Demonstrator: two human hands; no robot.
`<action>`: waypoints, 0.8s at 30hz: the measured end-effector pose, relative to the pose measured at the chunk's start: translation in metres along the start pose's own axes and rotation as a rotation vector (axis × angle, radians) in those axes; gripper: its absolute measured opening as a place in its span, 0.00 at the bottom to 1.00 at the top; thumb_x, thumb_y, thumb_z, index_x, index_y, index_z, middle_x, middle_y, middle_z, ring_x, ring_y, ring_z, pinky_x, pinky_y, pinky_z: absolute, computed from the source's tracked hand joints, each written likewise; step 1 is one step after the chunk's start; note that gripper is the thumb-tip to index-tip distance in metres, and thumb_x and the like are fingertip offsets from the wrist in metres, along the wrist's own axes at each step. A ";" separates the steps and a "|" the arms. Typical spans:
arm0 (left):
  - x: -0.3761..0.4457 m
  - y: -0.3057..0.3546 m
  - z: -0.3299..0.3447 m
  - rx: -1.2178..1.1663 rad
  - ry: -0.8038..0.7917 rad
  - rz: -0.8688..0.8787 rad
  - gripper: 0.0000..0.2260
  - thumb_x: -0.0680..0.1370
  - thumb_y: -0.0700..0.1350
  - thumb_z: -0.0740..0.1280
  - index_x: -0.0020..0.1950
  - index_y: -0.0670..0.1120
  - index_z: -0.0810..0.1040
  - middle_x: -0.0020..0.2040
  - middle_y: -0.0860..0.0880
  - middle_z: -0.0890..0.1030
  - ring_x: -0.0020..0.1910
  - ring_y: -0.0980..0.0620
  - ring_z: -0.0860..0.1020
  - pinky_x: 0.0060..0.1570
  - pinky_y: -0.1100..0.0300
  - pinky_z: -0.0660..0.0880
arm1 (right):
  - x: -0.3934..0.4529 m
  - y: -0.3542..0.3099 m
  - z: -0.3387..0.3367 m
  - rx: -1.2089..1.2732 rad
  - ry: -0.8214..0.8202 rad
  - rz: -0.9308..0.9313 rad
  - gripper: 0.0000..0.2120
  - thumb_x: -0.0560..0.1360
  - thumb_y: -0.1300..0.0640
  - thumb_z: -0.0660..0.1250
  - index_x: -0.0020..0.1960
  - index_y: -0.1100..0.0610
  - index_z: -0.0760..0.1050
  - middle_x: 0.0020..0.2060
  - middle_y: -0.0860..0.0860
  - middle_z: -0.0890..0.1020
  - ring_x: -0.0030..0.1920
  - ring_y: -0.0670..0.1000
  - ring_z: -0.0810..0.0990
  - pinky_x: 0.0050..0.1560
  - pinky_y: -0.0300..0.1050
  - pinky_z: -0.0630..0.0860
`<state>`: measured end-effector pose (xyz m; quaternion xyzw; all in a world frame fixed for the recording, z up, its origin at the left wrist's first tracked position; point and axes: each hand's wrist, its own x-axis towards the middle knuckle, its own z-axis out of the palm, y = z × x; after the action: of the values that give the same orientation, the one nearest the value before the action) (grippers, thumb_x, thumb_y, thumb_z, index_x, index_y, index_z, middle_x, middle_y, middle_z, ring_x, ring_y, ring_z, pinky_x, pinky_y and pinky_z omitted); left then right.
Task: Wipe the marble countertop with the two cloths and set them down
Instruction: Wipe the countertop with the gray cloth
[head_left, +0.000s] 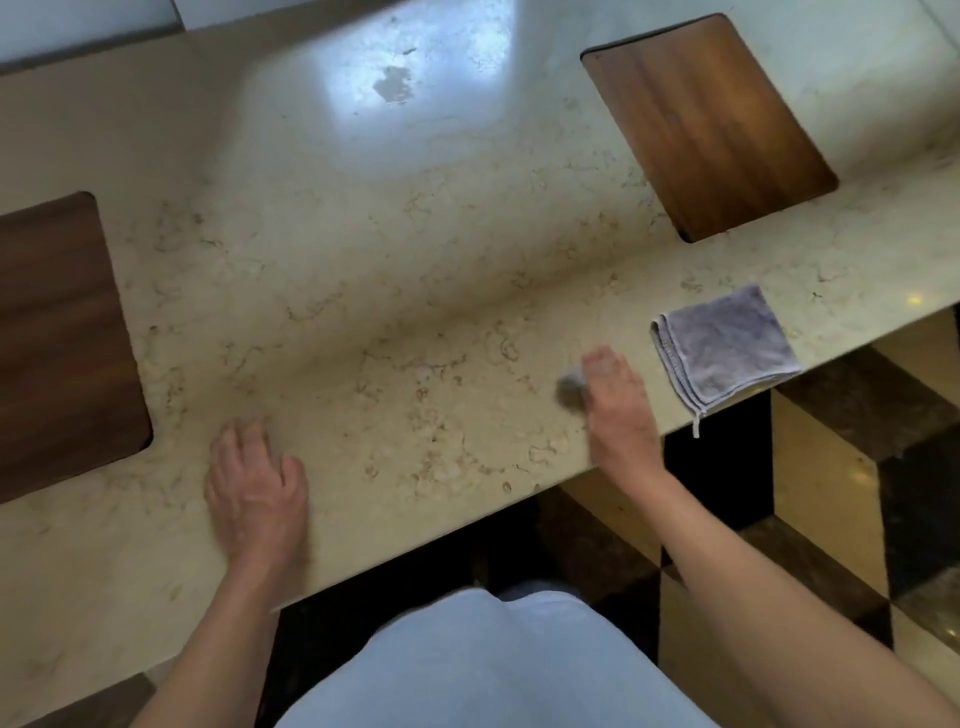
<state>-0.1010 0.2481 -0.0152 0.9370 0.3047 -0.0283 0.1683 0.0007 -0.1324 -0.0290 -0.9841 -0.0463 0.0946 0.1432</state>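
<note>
The beige marble countertop (395, 291) fills most of the view. A folded grey cloth (727, 348) lies flat near the counter's front edge at the right, one corner hanging over. My right hand (615, 395) rests on the counter just left of that cloth, closed on a small bunched grey cloth (571, 387) that shows, blurred, at my fingers. My left hand (254, 478) lies palm down on the marble near the front edge, fingers slightly apart, holding nothing.
A wooden board (711, 124) sits in a cutout at the back right, and another wooden board (62, 343) at the left. A pale stain (392, 83) shows in the glare at the back. Below the front edge is a dark and cream tiled floor (831, 499).
</note>
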 end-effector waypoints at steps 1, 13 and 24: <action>0.002 -0.004 -0.001 -0.002 0.001 0.000 0.24 0.78 0.41 0.64 0.74 0.41 0.65 0.76 0.36 0.64 0.75 0.36 0.61 0.73 0.40 0.58 | 0.007 0.002 -0.004 0.039 0.006 0.072 0.29 0.85 0.62 0.55 0.81 0.54 0.46 0.81 0.52 0.51 0.81 0.54 0.48 0.81 0.56 0.48; 0.003 -0.022 -0.001 0.054 -0.067 0.024 0.23 0.81 0.46 0.58 0.76 0.43 0.63 0.79 0.38 0.60 0.78 0.39 0.57 0.75 0.41 0.55 | 0.000 -0.025 -0.003 0.273 0.026 0.023 0.21 0.85 0.54 0.57 0.75 0.60 0.68 0.80 0.57 0.57 0.81 0.59 0.52 0.80 0.60 0.51; 0.001 -0.022 0.000 0.072 -0.065 0.027 0.23 0.82 0.47 0.58 0.76 0.42 0.63 0.79 0.37 0.59 0.79 0.39 0.55 0.76 0.42 0.53 | -0.014 -0.049 0.012 0.163 0.046 0.041 0.25 0.84 0.55 0.59 0.79 0.60 0.58 0.80 0.55 0.56 0.81 0.54 0.50 0.81 0.54 0.53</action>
<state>-0.1130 0.2655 -0.0214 0.9451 0.2851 -0.0671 0.1448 -0.0183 -0.0840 -0.0241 -0.9718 -0.0151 0.0781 0.2218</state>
